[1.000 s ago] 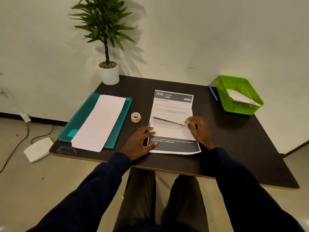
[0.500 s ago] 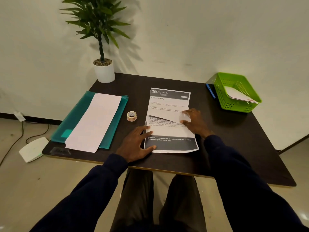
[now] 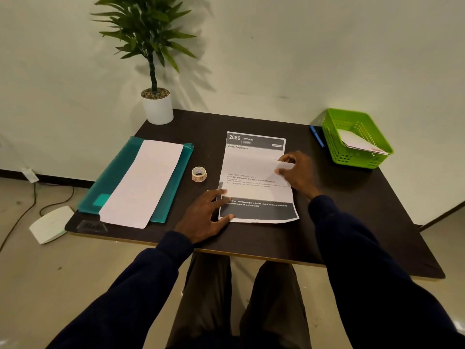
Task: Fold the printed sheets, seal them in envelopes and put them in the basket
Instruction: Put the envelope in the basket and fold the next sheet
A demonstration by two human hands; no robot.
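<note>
A printed sheet [image 3: 255, 143] headed "2666 KITCHEN" lies in the middle of the dark table [image 3: 352, 210]. A white flap of paper [image 3: 251, 166] covers its middle. My right hand [image 3: 299, 173] pinches the flap's right edge, holding it slightly off the sheet. My left hand [image 3: 205, 215] rests flat with spread fingers on the sheet's lower left corner. The green basket [image 3: 336, 148] stands at the far right with a white envelope [image 3: 357, 144] inside. A long white paper, perhaps an envelope [image 3: 146, 182], lies on a teal folder [image 3: 118, 172] at the left.
A small roll of tape [image 3: 199, 174] sits between the folder and the sheet. A blue pen [image 3: 317, 136] lies beside the basket. A potted plant [image 3: 158, 107] stands at the far left corner. A white device [image 3: 50, 224] and cables are on the floor.
My right hand has moved up the sheet with the flap, and the diagonal edge has become a wide white band across the middle. My left hand has stayed at the lower left corner.
</note>
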